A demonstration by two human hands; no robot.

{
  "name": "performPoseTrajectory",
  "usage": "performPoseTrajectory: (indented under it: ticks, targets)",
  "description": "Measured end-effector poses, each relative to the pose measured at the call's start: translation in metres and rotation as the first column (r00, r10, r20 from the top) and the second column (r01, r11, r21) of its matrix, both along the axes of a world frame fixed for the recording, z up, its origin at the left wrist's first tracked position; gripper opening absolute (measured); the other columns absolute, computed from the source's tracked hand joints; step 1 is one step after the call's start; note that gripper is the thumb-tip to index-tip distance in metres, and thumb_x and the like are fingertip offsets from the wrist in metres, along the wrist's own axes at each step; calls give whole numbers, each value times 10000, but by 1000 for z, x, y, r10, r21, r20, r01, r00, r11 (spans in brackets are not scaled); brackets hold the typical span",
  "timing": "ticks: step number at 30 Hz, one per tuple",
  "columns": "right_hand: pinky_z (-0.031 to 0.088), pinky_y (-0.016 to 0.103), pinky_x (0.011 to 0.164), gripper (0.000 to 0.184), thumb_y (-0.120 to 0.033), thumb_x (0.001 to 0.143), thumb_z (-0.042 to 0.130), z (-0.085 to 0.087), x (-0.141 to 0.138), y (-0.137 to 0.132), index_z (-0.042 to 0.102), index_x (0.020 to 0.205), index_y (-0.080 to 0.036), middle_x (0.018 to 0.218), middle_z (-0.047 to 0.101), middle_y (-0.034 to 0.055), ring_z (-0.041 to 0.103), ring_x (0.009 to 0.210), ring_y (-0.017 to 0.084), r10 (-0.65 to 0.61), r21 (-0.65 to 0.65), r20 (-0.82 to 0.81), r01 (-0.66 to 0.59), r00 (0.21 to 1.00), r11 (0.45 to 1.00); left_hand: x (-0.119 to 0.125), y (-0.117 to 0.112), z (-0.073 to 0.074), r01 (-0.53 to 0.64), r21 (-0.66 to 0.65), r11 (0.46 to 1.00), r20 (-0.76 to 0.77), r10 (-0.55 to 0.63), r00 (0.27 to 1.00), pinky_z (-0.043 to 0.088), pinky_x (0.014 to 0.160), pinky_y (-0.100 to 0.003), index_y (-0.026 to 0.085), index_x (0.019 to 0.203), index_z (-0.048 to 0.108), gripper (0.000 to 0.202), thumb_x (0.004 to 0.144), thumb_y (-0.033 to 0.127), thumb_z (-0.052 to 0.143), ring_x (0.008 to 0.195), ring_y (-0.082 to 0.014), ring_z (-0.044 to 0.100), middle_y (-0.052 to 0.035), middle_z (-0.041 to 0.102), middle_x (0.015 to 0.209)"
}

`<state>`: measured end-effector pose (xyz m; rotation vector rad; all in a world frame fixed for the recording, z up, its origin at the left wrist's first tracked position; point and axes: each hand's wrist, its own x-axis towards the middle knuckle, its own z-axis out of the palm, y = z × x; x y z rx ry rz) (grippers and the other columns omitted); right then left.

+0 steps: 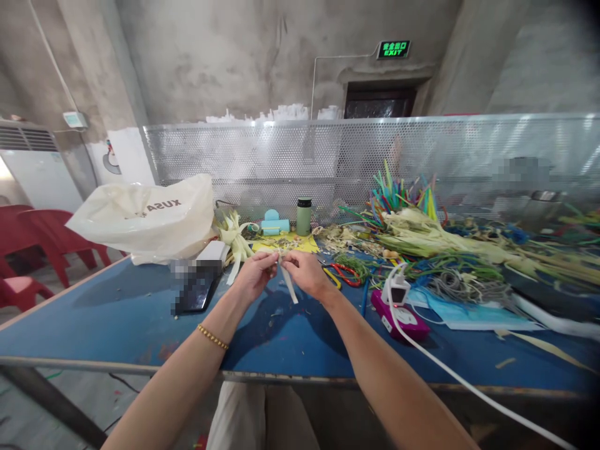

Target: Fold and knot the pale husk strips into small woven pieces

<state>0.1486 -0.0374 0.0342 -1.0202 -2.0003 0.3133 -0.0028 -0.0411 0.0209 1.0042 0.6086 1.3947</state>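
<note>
Husk strip (pixel 290 289), pale and ribbon-flat, is hanging over the counter's (pixel 117 306) middle, left hand (pixel 255 275) and right hand (pixel 305 273) pinching its top between closed fingertips. One glossy plastic bag (pixel 145 219) and one cylindrical flask (pixel 304 218) are standing near the far edge; one white cable (pixel 445 365) is crossing the front edge.

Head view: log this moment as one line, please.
left hand: pinching pale husk-like strip | right hand: pinching same strip | beyond: black-lidded green bottle | left: dark smartphone | right: magenta power socket
</note>
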Motion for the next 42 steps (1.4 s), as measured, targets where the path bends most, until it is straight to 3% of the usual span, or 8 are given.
performPoseTrajectory:
  ticks: [10, 16, 20, 24, 26, 31, 36, 42]
  targets:
    - [300, 226, 532, 274, -247, 802, 583, 1, 3, 1, 560, 542, -163, 481, 518, -21, 434, 511, 98, -2, -52, 76, 6, 997, 999, 2, 6, -7, -114, 104, 988, -139, 128, 982, 282, 503, -224, 133, 538, 576, 295, 590, 306, 809, 502, -73, 399, 20, 473, 513]
    - [396, 239, 580, 273, -329, 824, 565, 9, 18, 10, 687, 667, -141, 637, 676, 37, 583, 618, 152, -128, -62, -162, 120, 978, 991, 1, 7, -8, -181, 158, 971, -211, 212, 954, 287, 503, -230, 130, 601, 639, 292, 624, 383, 782, 507, -85, 428, 2, 526, 524]
    - [456, 279, 641, 446, -521, 855, 533, 6, 15, 11, 721, 691, -152, 711, 714, 62, 635, 717, 200, -42, -189, -252, -6, 967, 982, 3, 6, -7, -159, 148, 976, -196, 186, 963, 293, 502, -225, 129, 630, 669, 272, 592, 365, 799, 505, -82, 441, 3, 543, 538]
    - [468, 275, 601, 524, -635, 801, 555, 2, 6, 6, 706, 688, -146, 646, 682, 51, 607, 617, 163, 57, -372, -443, -242, 895, 896, 4, 2, -6, -40, 129, 991, -247, 71, 967, 289, 504, -225, 127, 632, 679, 273, 595, 366, 805, 498, -83, 447, -3, 553, 522]
    - [448, 256, 549, 455, -595, 730, 657, 2, 5, 4, 707, 750, -143, 636, 664, 27, 572, 554, 132, 27, -387, -566, -295, 824, 874, 5, 0, -6, 25, 120, 992, -297, 12, 955, 287, 507, -228, 121, 604, 669, 281, 608, 367, 803, 499, -82, 446, -10, 556, 521]
    - [380, 214, 490, 310, -423, 593, 782, 4, 6, 6, 666, 678, -148, 561, 593, -21, 499, 504, 85, -86, -315, -710, -206, 699, 926, 6, -4, -5, 73, 81, 994, -299, -45, 953, 288, 510, -227, 116, 604, 663, 299, 614, 373, 814, 496, -75, 443, -8, 558, 533]
    - [359, 213, 478, 294, -419, 615, 759, 1, 6, 11, 625, 620, -158, 529, 559, -31, 466, 487, 78, -78, -293, -713, -195, 697, 936, 7, -5, -2, 115, 51, 992, -244, -100, 965, 301, 512, -229, 116, 611, 662, 309, 612, 377, 827, 506, -76, 452, -11, 568, 556]
    - [358, 211, 489, 258, -387, 631, 753, 5, 6, 8, 644, 653, -155, 562, 579, -23, 472, 505, 75, -54, -272, -730, -217, 681, 938, 10, -8, 1, 59, 37, 998, -238, -49, 970, 295, 497, -224, 128, 597, 649, 307, 619, 374, 831, 483, -70, 446, 3, 555, 530]
